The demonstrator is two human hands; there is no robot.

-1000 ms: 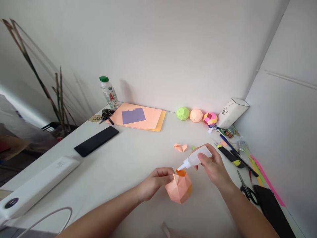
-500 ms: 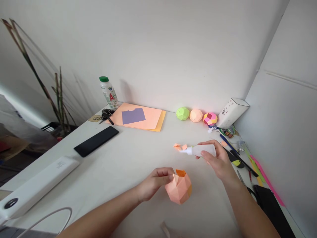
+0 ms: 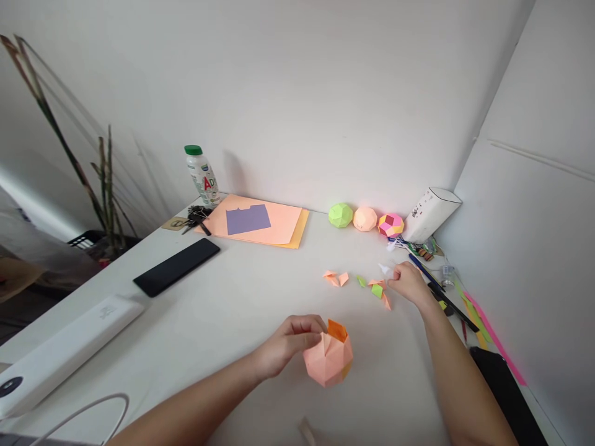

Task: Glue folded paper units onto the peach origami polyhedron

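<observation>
My left hand point(image 3: 297, 341) pinches the upper rim of a faceted peach paper ball point(image 3: 328, 362). The ball has an opening at its top, where an orange inner face point(image 3: 337, 330) shows. Farther right, the fingers of my right hand point(image 3: 409, 284) are closed around a white squeeze bottle, whose body the hand hides; only its pale nozzle point(image 3: 385, 269) sticks out to the left. Small folded peach paper scraps point(image 3: 332, 279) and green paper scraps point(image 3: 377, 291) lie on the table, left of my right hand and beyond the ball.
Along the wall sit a green paper ball point(image 3: 340, 215), a peach one point(image 3: 365, 218) and a multicoloured one point(image 3: 391, 225). Beside them leans a white carton point(image 3: 431, 215). Tools and paper strips point(image 3: 495, 341) line the right edge. Leftward are paper sheets point(image 3: 283, 226), a phone point(image 3: 176, 267) and a bottle point(image 3: 202, 178).
My right hand has moved away toward the right edge with the squeeze bottle, uncovering green and peach scraps. My left hand still holds the ball. The view has shifted slightly.
</observation>
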